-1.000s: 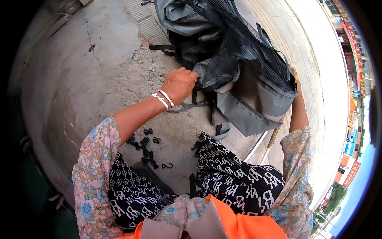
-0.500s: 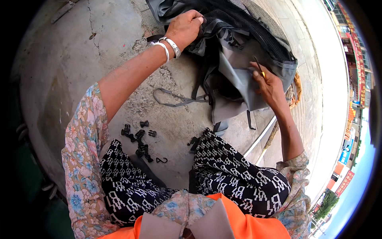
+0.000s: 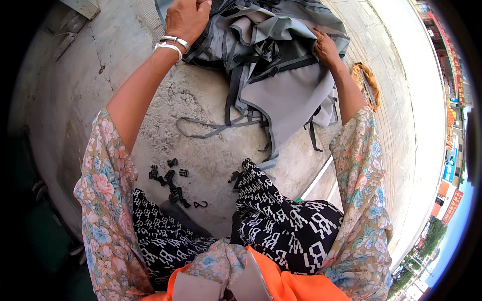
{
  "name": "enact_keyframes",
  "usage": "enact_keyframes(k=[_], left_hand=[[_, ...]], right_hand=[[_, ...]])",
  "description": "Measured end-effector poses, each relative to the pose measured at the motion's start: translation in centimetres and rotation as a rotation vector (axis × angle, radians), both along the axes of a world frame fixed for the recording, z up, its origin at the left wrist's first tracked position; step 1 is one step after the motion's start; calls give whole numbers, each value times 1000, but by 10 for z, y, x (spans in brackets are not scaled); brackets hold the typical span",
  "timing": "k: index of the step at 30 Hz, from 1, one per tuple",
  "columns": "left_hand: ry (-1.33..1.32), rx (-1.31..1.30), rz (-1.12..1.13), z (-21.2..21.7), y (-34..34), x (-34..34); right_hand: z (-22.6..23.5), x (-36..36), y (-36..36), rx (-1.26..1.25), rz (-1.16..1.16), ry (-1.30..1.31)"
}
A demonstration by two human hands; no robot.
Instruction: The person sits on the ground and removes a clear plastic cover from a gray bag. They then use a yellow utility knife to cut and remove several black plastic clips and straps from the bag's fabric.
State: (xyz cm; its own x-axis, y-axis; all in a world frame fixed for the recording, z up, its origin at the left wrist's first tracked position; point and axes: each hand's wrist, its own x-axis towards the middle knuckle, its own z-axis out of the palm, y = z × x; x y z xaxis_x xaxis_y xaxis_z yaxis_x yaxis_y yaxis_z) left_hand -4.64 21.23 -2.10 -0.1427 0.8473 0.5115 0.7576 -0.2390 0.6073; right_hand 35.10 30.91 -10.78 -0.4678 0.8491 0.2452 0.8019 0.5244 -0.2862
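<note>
A large grey fabric bag with straps and black mesh [image 3: 286, 95] lies crumpled on the ground in front of me, one flap spread toward my knees. At its far left edge is my left hand [image 3: 188, 20], closed, its fingertips partly cut off by the top of the picture. My right hand [image 3: 326, 47] grips the bag's folded cloth on the right side, with fingers curled and partly hidden. The small tool with a yellow part, held there earlier, cannot be made out now. A thin grey strap [image 3: 201, 134] trails from the bag in a loop.
Several loose black plastic buckles [image 3: 170, 180] and a small black hook [image 3: 201, 204] lie on the concrete between my knees. A white pole [image 3: 316, 178] rests by my right knee. Beyond my right arm lies a tan-orange bundle [image 3: 369, 85].
My left hand has moved left and farther away. The right hand has shifted up and slightly left, and the bag has turned over, with its grey flap now spread out.
</note>
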Motion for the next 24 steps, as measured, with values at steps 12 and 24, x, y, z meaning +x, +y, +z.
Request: enact_keyframes(k=[12, 24], left_hand=[[-138, -379, -174, -131, -65, 195], [-650, -835, -423, -22, -86, 100]], right_hand=[[37, -25, -45, 108, -354, 424], [48, -83, -161, -527, -73, 538]])
